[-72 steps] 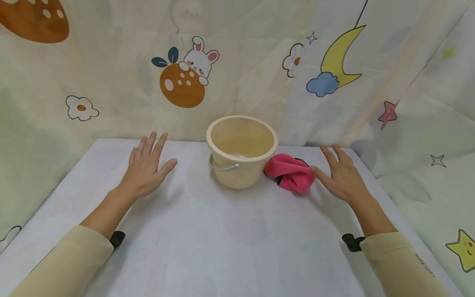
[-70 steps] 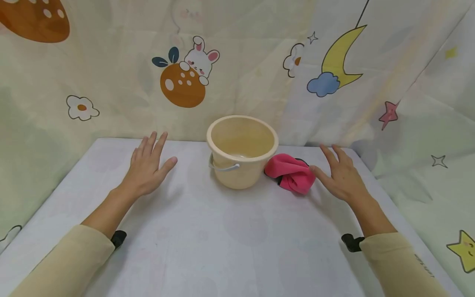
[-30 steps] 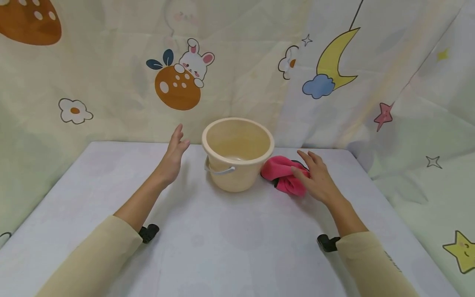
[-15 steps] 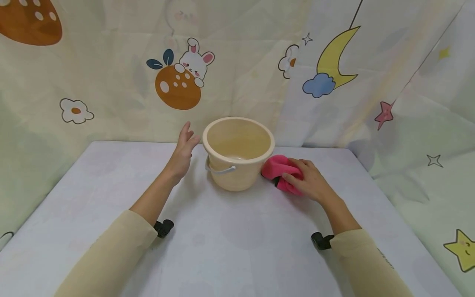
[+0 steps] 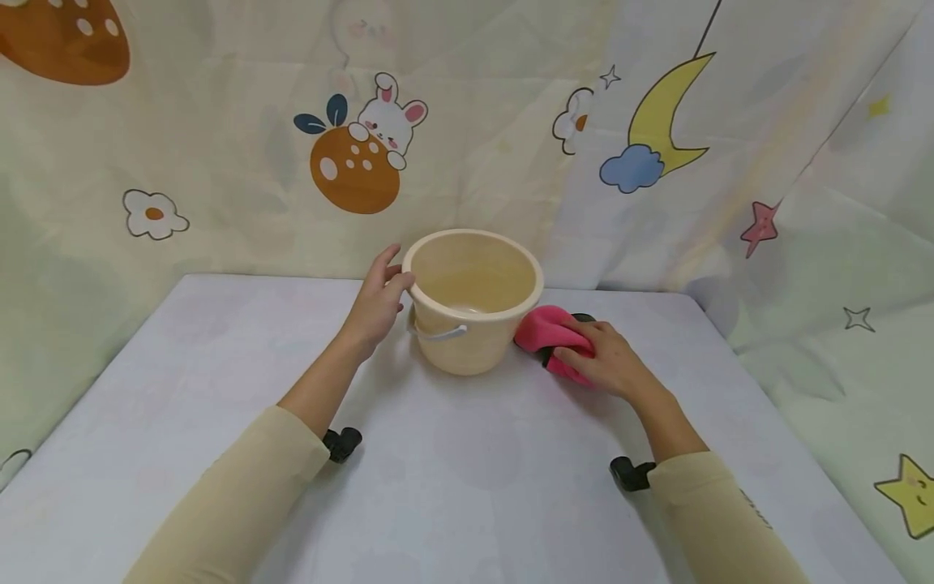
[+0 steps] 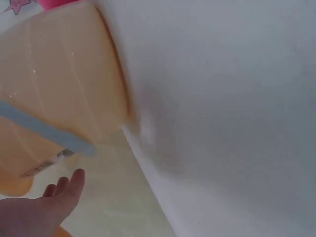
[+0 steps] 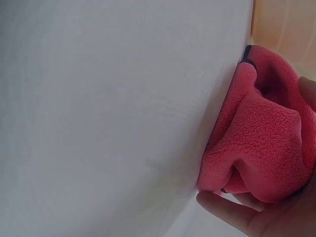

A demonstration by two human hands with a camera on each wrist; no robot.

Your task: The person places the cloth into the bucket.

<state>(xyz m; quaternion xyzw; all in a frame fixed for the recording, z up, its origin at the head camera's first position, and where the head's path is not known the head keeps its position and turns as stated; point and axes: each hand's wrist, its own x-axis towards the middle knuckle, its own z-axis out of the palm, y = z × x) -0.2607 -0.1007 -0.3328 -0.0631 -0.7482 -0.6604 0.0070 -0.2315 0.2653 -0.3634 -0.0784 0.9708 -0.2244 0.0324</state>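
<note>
White tabletop [image 5: 467,478], flat, w/ faint pale blotches & a straight far edge; cream bucket [image 5: 464,350] stands upright on it, approx. mid-width, nr far edge, mouth up; crumpled pink cloth [image 5: 541,326] w/ dark edging lies on the R side, just beside bucket's base, also nr far edge; can't tell if cloth & bucket touch; soft shadows around both.

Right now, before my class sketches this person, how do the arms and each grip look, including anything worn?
The left sleeve and right sleeve are beige; the right bears a small dark marking, too small to read. A short black device juts out at each sleeve's end, left and right. The left grip and right grip wear no gloves. No cables show.
</note>
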